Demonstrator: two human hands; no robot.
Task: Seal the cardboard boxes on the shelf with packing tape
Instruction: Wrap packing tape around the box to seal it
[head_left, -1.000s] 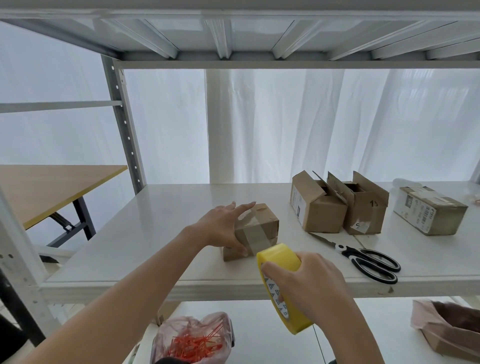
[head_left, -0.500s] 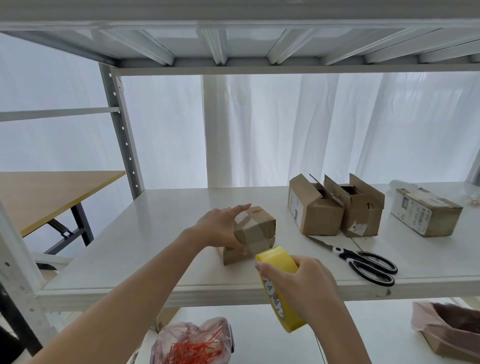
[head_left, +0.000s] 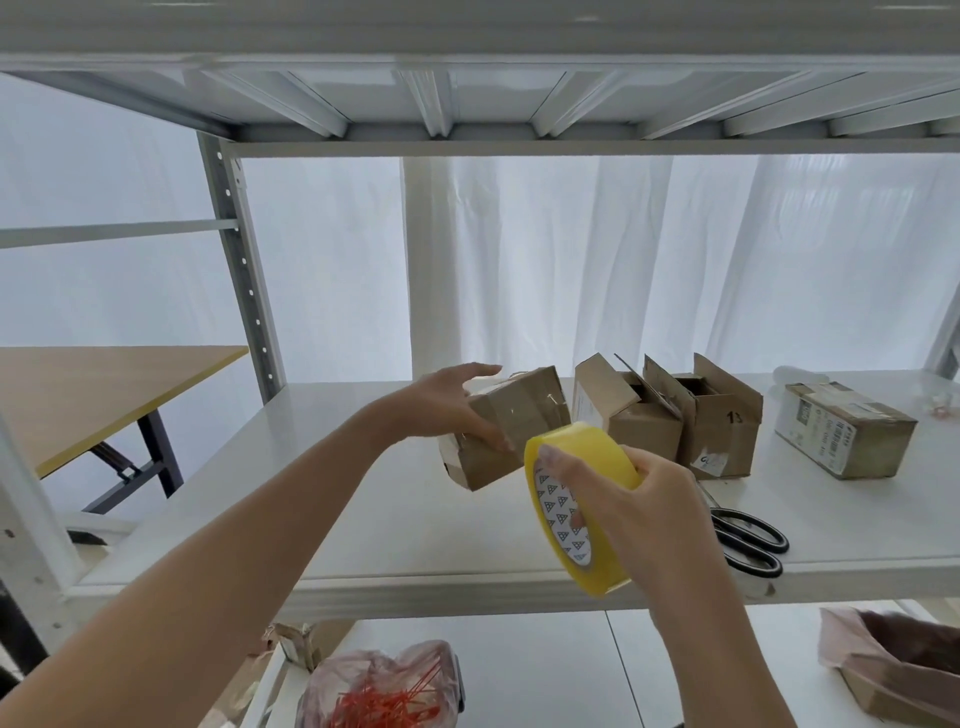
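One white shelf (head_left: 467, 535) holds four cardboard boxes (head_left: 717, 431). Our left hand (head_left: 447, 410) grips the small box (head_left: 524, 415), tilted, mid-shelf; our right hand (head_left: 644, 499) clasps the yellow tape roll (head_left: 587, 441) just beside it. We should set it flat, then find the tape's end.

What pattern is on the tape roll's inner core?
The tape roll's core shows small dark triangles on white; head view.
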